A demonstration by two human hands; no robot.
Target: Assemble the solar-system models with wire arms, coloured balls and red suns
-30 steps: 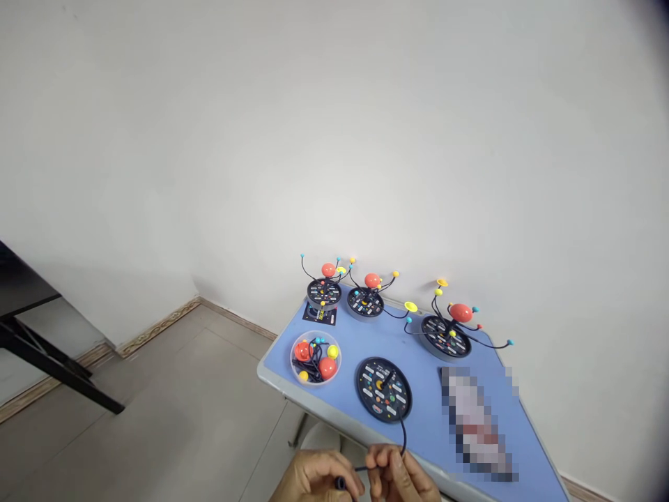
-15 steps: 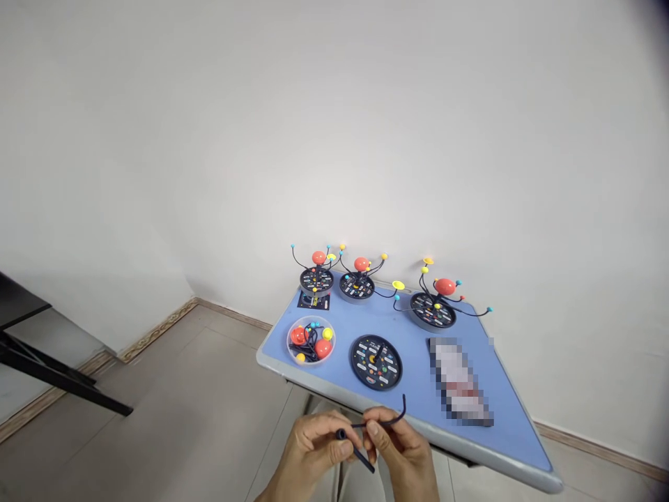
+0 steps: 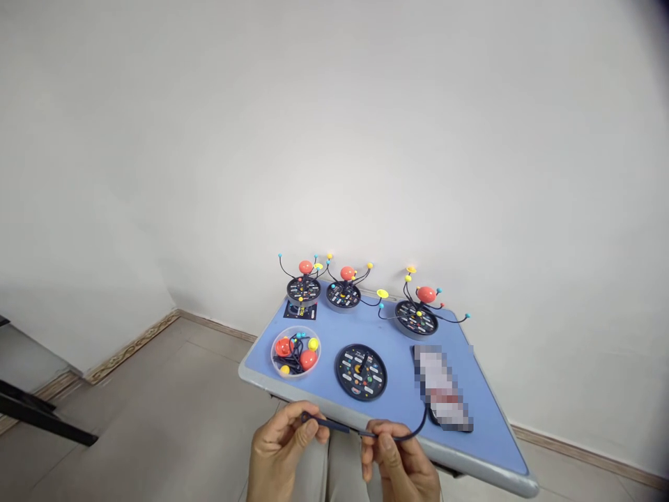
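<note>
Black wire rod (image 3: 334,426) sits pinched by left hand (image 3: 285,450) and right hand (image 3: 400,464).

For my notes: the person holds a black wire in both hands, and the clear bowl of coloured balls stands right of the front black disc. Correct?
No: the head view shows the clear bowl left of the front black disc, not right; the rest holds.

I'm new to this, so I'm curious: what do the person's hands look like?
The left hand and right hand are bare, with no gloves or rings showing, and no sleeves are in view. Light trousers show beneath them.
</note>
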